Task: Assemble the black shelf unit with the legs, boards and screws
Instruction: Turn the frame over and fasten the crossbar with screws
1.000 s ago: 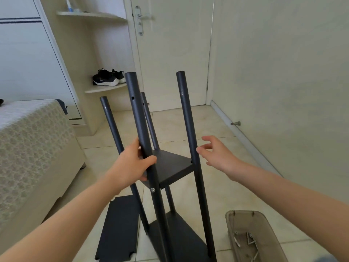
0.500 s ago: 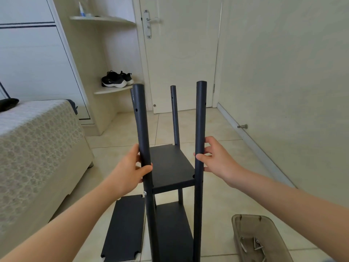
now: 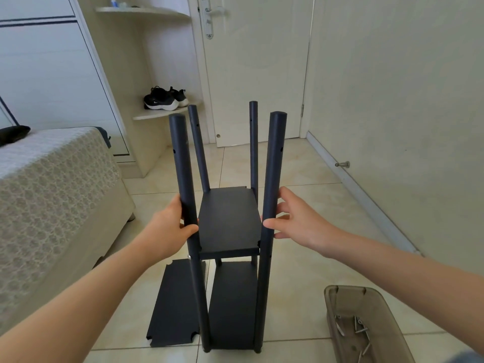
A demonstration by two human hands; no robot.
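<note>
Grips the near left leg [image 3: 183,174] with the left hand [image 3: 167,229], thumb curled across the front. Touches the near right leg [image 3: 272,179] with the right hand [image 3: 296,221], fingers straight and spread, thumb on the front. Black shelf unit [image 3: 231,297] upright on the tile floor [image 3: 301,284], middle board [image 3: 229,221] level with both hands. Loose board [image 3: 172,302] flat on the floor, just left of it. Bed [image 3: 52,192] at the left. Brown see-through tray [image 3: 340,292] at the right, screws [image 3: 358,328] inside. Both arms stretched forward.

Upright black shelf unit [image 3: 230,218]; spare board [image 3: 172,305] flat, perhaps touching.
</note>
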